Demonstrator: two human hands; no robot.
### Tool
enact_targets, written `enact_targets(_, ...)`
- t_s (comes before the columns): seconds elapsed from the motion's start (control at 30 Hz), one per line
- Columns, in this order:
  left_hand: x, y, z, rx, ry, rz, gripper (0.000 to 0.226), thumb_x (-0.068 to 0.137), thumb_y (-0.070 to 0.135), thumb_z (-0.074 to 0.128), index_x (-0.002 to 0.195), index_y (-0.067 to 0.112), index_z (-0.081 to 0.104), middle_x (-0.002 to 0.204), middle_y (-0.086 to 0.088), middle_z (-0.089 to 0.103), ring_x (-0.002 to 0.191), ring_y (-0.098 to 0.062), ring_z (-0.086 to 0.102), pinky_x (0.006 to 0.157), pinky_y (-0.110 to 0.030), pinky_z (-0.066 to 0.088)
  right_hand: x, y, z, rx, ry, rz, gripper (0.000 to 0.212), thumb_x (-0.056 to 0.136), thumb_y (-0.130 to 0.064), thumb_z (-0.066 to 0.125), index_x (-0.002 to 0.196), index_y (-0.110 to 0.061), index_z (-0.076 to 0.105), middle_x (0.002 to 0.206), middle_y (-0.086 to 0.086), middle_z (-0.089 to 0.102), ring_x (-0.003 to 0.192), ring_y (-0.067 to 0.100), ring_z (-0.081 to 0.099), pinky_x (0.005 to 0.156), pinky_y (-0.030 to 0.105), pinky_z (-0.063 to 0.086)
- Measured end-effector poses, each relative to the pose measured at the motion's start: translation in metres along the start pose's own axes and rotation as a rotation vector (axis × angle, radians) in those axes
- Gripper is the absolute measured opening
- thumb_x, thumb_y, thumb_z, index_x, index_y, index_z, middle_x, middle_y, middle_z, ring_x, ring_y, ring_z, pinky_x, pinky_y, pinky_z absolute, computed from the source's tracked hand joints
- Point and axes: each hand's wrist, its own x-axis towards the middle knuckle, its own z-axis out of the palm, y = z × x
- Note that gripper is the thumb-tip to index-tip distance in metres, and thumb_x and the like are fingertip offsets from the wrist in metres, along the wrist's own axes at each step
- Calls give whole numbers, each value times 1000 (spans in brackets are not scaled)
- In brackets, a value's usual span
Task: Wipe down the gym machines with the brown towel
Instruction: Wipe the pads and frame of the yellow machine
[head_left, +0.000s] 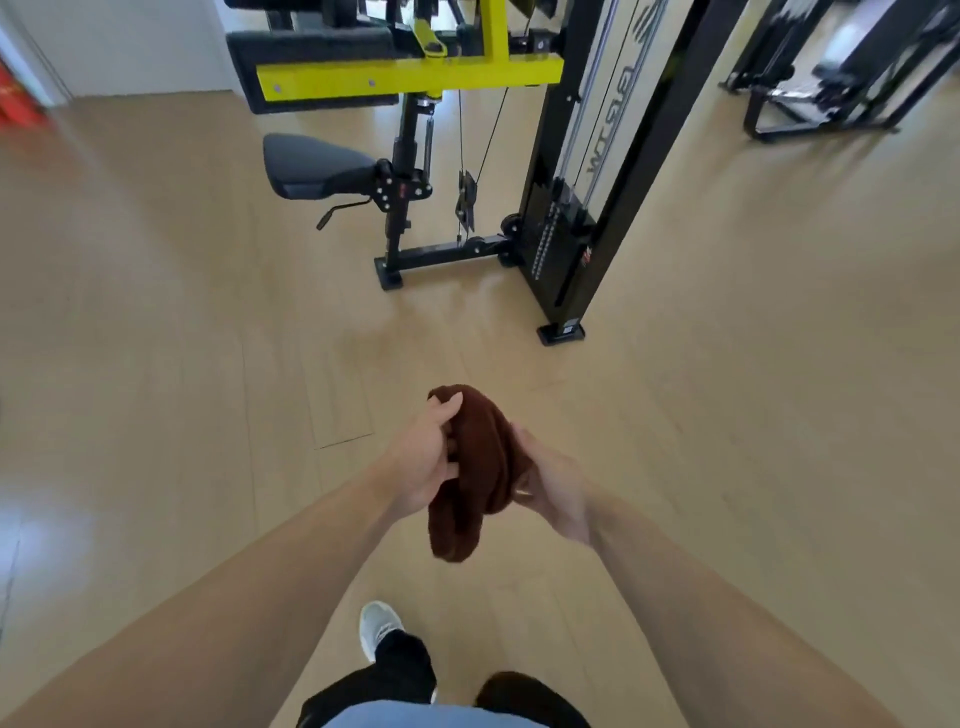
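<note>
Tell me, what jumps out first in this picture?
A bunched brown towel sits low in the centre, gripped by the left hand and right hand above the pale wooden floor. Ahead stands a gym machine with a bright yellow frame and black seat.

Bright, even daylight glares off the floor (156, 338); edges bend and blur.

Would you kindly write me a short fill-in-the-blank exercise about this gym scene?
1. The towel held between the left hand and the right hand is ____ in colour.
2. The crossbar on the machine ahead is painted ____.
3. The towel is ____ the machine: touching or apart.
4. The seat is ____ in colour.

Missing words: brown; yellow; apart; black
</note>
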Motion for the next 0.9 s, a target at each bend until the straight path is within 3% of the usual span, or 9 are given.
enact_targets(0.07,12,30,-21,11,54,32,35,106,30,40,136,16,50,125,-13,66,101,-24,68,67,-35,57,16,-26,18,13,-36,-65,50,103,-63,40,130,-33,69,134,8,70,125,16,64,113,37,43)
enact_targets(0.13,23,61,-43,35,87,46,30,104,20,37,132,17,50,123,-13,65,100,-25,66,67,-36,55,38,-52,39,-42,34,-108,33,105,-50,50,122,-32,71,125,-8,75,123,9,65,116,37,41)
enact_targets(0.27,49,113,-88,122,124,64,29,95,6,37,112,20,56,100,-11,62,79,-21,61,67,-35,53,84,-106,71,-104,355,-229,28,105,-46,52,103,-29,74,100,-10,76,107,15,70,103,35,50)
enact_targets(0.37,74,145,-124,133,80,16,27,95,11,46,119,16,56,102,-9,64,88,-23,63,81,-41,54,113,-156,93,-97,380,-353,31,107,-44,49,95,-30,74,101,-9,78,107,12,71,101,35,53)
enact_targets(0.5,109,182,-177,95,40,-44,34,97,28,54,126,14,66,116,0,71,107,-17,63,101,-35,45,162,-223,109,-64,405,-409,35,105,-51,48,89,-27,67,90,-6,69,92,13,65,89,37,50)
enact_targets(0.57,132,200,-205,63,39,-97,36,99,27,50,129,15,66,125,-2,68,114,-19,59,109,-36,40,198,-257,112,-32,420,-392,40,104,-56,47,97,-24,69,93,-5,68,96,16,65,93,40,49)
enact_targets(0.7,170,230,-237,64,77,-194,31,101,21,44,123,15,66,129,-7,67,122,-22,58,113,-34,36,266,-313,119,39,334,-197,55,101,-62,47,132,-19,63,123,2,68,117,26,62,109,50,47)
enact_targets(0.8,206,256,-257,41,200,-173,35,106,20,32,123,17,63,130,-8,67,123,-23,59,115,-35,32,308,-352,123,-55,252,-95,44,106,-52,45,125,-15,60,116,2,68,110,22,63,98,40,50)
enact_targets(0.9,239,286,-289,-53,460,-101,31,105,17,42,125,2,61,131,-14,64,116,-24,62,109,-38,43,347,-381,123,-224,278,-26,42,109,-46,42,124,-13,61,120,3,65,112,23,59,98,39,47)
